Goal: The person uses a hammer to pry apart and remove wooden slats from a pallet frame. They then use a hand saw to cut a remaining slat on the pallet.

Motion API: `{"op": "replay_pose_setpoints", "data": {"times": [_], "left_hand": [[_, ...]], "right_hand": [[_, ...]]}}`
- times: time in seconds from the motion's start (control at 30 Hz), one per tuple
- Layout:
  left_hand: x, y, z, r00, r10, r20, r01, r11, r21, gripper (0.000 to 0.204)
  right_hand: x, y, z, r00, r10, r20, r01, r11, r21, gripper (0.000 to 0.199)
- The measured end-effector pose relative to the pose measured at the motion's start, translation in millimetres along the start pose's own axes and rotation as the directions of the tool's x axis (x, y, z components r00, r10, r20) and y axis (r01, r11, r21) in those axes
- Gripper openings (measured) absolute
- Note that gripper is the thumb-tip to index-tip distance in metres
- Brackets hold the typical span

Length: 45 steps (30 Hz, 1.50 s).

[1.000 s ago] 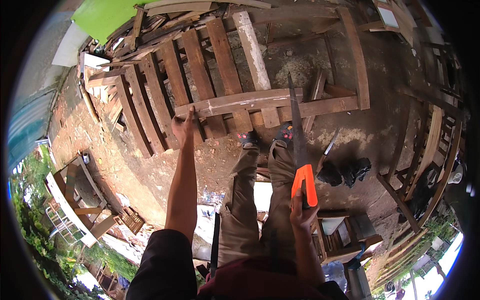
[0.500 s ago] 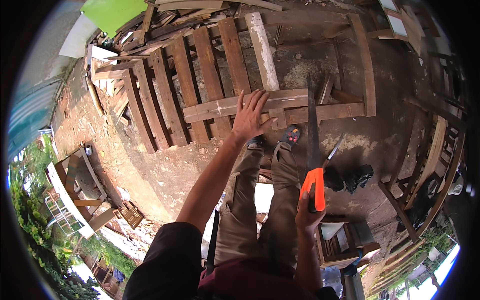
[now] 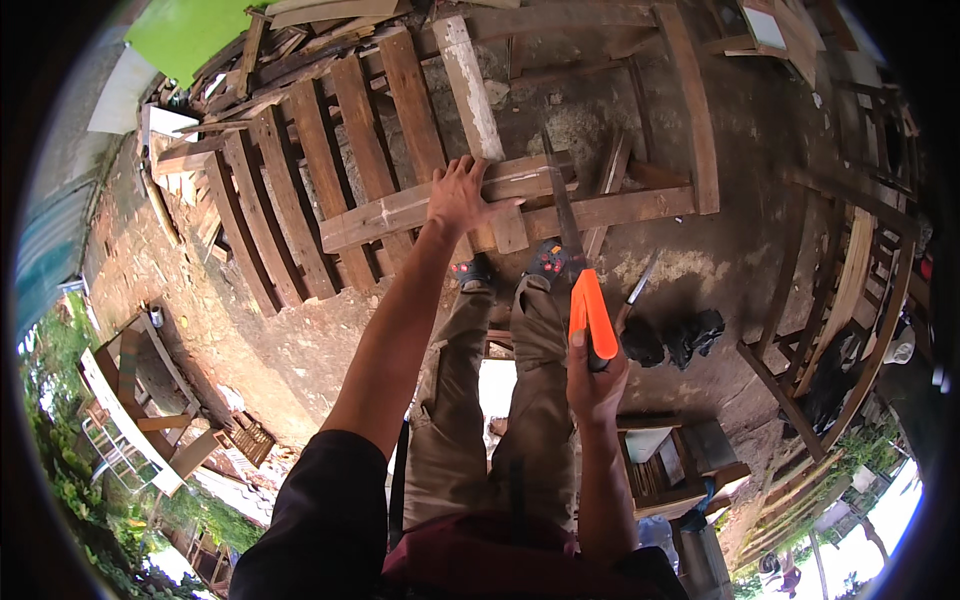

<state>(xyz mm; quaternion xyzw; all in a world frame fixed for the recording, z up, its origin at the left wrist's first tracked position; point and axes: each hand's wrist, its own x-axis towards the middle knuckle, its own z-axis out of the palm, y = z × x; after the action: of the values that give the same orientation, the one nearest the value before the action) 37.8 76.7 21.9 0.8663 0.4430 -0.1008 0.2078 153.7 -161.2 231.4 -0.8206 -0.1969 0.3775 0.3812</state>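
Note:
My left hand (image 3: 459,193) lies flat with fingers spread on a long wooden cross plank (image 3: 420,205) of a weathered pallet (image 3: 330,160). My right hand (image 3: 596,378) grips the orange handle of a handsaw (image 3: 577,270). The saw's dark blade points away from me, its tip over the plank just right of my left hand. My feet in sandals (image 3: 510,268) stand at the near edge of the plank.
Loose planks and scrap wood (image 3: 220,90) are piled at the far left beside a green sheet (image 3: 185,30). A long board (image 3: 690,100) runs on the right. Black bundles (image 3: 670,338) and a small tool lie on the dirt by my right hand. Wooden frames (image 3: 850,290) stand at right.
My left hand has moved right along the plank and settled flat on it. The saw in my right hand has come forward, its blade now over the plank.

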Motion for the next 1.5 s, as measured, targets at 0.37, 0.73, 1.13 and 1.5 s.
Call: {"op": "replay_pose_setpoints", "data": {"times": [0.37, 0.73, 1.13, 1.5], "left_hand": [[23.2, -0.2, -27.7, 0.968, -0.085, 0.238, 0.097, 0.994, -0.043, 0.118], [22.4, -2.2, -27.9, 0.961, -0.099, 0.258, 0.109, 0.994, -0.024, 0.114], [12.8, -5.5, -5.9, 0.999, -0.048, 0.022, 0.049, 0.998, -0.05, 0.101], [21.6, -3.1, -22.0, 0.986, -0.075, 0.149, 0.091, 0.991, -0.098, 0.102]], "right_hand": [[27.3, -61.8, -18.5, 0.991, 0.062, 0.12, -0.062, 0.998, -0.008, 0.026], [11.4, -80.1, -22.1, 0.997, 0.029, 0.073, -0.02, 0.992, -0.124, 0.023], [-8.8, -89.4, -19.3, 0.994, 0.067, 0.089, -0.045, 0.974, -0.224, 0.023], [30.1, -64.4, 12.9, 0.99, 0.101, 0.095, -0.074, 0.964, -0.255, 0.021]]}}
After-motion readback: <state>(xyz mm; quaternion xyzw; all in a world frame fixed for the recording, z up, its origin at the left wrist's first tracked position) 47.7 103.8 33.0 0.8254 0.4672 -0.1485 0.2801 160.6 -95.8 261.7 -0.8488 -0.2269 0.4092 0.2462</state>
